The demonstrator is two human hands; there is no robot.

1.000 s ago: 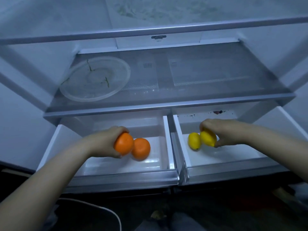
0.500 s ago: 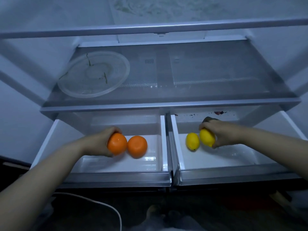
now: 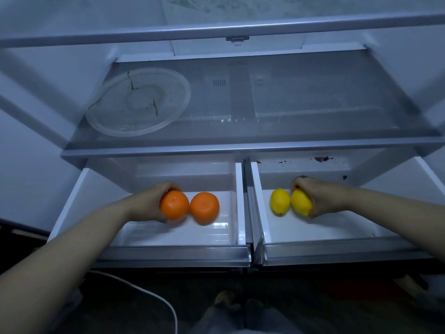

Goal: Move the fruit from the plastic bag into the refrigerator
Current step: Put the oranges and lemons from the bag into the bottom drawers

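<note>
The left hand (image 3: 147,204) grips a round, dimpled orange (image 3: 174,205) in the left white plastic drawer (image 3: 166,239), touching a second orange (image 3: 205,208). The right hand (image 3: 315,197) clasps a smooth yellow lemon (image 3: 301,202) in the right drawer (image 3: 337,233), beside another lemon (image 3: 280,201). This looks like the placing step: next, both hands need to let go gently and withdraw.

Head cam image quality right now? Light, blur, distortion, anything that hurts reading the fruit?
Head view: dim, blue-tinted light; the floor below the drawers is almost black. Wide-angle bend bows the shelf edges. Slight softness on the left hand and its orange. Small glare streaks on the left drawer floor. Oranges and lemons still read clearly by colour.
</note>
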